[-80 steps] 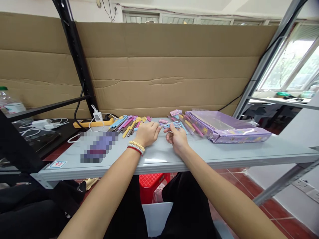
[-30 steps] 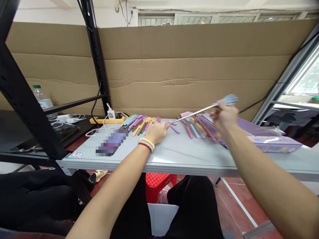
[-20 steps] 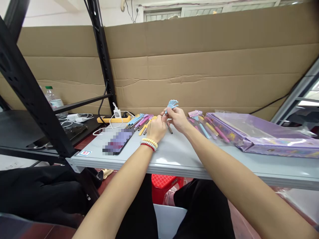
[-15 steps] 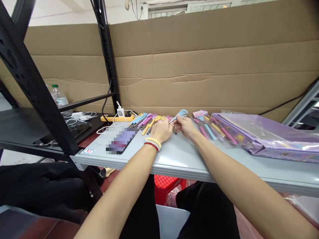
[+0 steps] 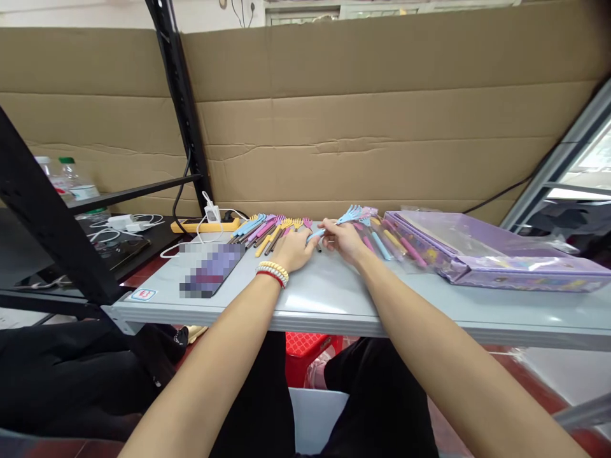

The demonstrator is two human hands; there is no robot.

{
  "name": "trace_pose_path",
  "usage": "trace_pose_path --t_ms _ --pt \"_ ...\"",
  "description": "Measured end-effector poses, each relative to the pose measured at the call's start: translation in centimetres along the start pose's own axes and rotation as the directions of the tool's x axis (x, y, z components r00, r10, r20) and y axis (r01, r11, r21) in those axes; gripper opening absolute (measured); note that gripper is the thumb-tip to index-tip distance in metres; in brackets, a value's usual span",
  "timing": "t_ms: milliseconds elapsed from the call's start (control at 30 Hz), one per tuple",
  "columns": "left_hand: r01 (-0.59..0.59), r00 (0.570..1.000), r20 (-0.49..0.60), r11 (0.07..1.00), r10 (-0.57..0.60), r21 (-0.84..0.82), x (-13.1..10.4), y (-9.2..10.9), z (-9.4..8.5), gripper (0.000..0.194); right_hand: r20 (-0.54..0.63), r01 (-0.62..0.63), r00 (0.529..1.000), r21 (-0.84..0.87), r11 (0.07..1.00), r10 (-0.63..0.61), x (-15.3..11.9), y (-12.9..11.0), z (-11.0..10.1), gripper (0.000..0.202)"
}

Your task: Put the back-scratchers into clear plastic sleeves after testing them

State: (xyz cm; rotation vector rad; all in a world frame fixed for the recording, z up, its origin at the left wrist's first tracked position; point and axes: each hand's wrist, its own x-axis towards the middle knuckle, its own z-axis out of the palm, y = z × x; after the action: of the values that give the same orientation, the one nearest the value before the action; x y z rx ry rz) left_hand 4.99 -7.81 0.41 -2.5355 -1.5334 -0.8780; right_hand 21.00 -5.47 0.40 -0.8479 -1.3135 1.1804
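Note:
A light-blue back scratcher point(image 5: 351, 215) with a claw-shaped head is held between my two hands above the table, head to the right. My left hand point(image 5: 292, 250), with bracelets at the wrist, has its fingers closed around the blue handle end. My right hand point(image 5: 344, 240) pinches the scratcher below its head; the fingers hide the middle part. Left of my hands lies a row of blue, purple, pink and yellow back scratchers point(image 5: 260, 230). Several more in clear wrapping point(image 5: 389, 242) lie right of my right hand.
A phone point(image 5: 214, 270) with a blurred screen lies at the left. Behind it are a yellow power strip point(image 5: 205, 226) and a white charger point(image 5: 211, 211). A purple box point(image 5: 515, 273) occupies the right side. Black shelf posts point(image 5: 179, 95) and cardboard point(image 5: 358, 114) border the table point(image 5: 329, 299).
The view has turned slightly to the right. Between my hands the blue handle now shows where a thin pale shaft showed before. Both hands still hold the back scratcher.

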Motion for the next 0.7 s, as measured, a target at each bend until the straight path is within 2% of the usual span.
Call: trace_pose_path --t_ms 100,200,300,467,567,700 --pt "-0.018 1.0 -0.009 0.997 0.017 -0.07 0.06 -0.26 0.23 0.04 0.139 -0.038 0.99 -0.005 0.999 0.038 -0.16 0.23 0.05 0.047" --pt "-0.029 0.999 -0.023 0.989 0.026 -0.145 0.15 -0.48 0.39 0.038 0.152 -0.04 0.988 -0.011 0.999 0.041 -0.02 0.34 -0.15 0.049" --pt "0.007 0.998 -0.059 0.982 -0.018 -0.191 0.25 -0.62 0.32 0.04 0.068 -0.027 0.997 -0.029 0.999 0.029 0.22 0.29 -0.35 0.045" --pt "0.069 0.992 -0.098 0.985 -0.086 -0.159 0.37 -0.75 -0.01 0.04 -0.202 -0.022 0.979 -0.02 1.0 0.017 0.57 0.1 -0.61 0.037" --pt "0.079 0.996 -0.026 0.993 -0.081 -0.091 0.34 -0.63 -0.04 0.037 -0.224 -0.029 0.974 -0.029 0.999 0.022 0.66 0.14 -0.63 0.036" --pt "0.089 0.994 0.057 0.996 -0.09 0.011 0.21 -0.41 0.02 0.044 -0.158 -0.059 0.986 -0.024 0.998 0.054 0.42 0.1 -0.37 0.03"
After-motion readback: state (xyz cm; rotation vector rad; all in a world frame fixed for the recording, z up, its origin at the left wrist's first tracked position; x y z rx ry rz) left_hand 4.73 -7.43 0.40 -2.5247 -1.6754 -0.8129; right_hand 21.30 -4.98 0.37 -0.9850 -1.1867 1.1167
